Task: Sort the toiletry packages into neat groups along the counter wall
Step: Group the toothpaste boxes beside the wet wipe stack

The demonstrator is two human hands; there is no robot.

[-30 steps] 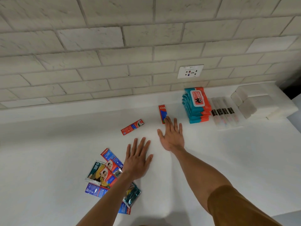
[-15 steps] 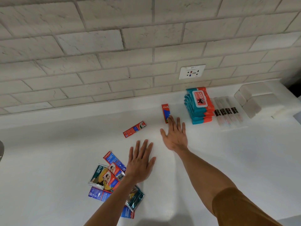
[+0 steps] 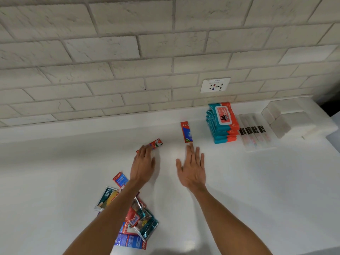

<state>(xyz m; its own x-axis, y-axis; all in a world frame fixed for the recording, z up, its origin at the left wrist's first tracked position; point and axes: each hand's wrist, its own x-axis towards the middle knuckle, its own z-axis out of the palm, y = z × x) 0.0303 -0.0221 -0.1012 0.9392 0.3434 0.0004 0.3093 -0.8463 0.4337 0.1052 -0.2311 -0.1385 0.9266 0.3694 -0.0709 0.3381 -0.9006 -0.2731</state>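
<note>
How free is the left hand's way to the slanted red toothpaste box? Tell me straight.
Likely free, yes: the left hand has its fingertips over one end of the slanted red toothpaste box; nothing lies between them.

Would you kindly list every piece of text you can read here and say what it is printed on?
"Col": red toothpaste box near the wall.
"Colgate": red-and-blue sachet.
"2": teal packet; smaller print blurred.
"Wipes" and "80": top wipes pack.
Too small to read: socket label.

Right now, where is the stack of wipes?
In the head view, the stack of wipes sits right of centre near the wall, under the outlet.
</note>
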